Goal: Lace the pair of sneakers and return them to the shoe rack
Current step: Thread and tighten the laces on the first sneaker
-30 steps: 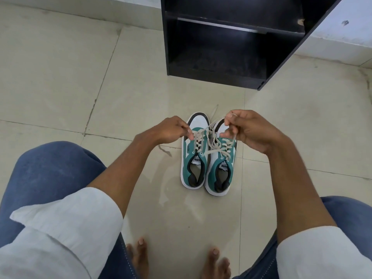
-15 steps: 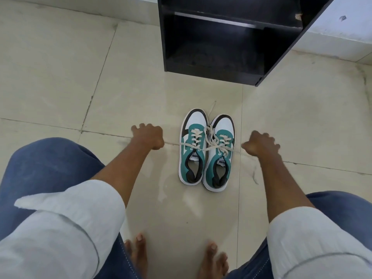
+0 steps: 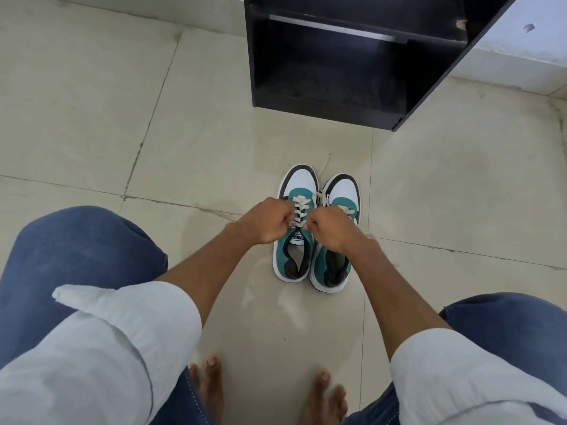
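Observation:
Two teal, white and black sneakers stand side by side on the tiled floor, toes pointing away from me. The left sneaker [image 3: 296,256] shows cream laces [image 3: 300,210] crossed up its front. The right sneaker [image 3: 342,187] is partly covered by my right hand. My left hand [image 3: 266,222] and my right hand [image 3: 329,228] meet over the left sneaker's tongue, each with its fingers pinched on a lace end. The black shoe rack [image 3: 337,56] stands just beyond the sneakers, its lower shelves dark and bare.
My bare feet [image 3: 211,384] rest on the floor below the sneakers, with my knees in blue jeans at both sides. A thin loose lace end [image 3: 325,162] lies on the tile by the toes. A pale wall base runs behind the rack.
Half a second ago my hands were spread wide apart, pulling the lace ends taut. They have now come together over the left sneaker's tongue.

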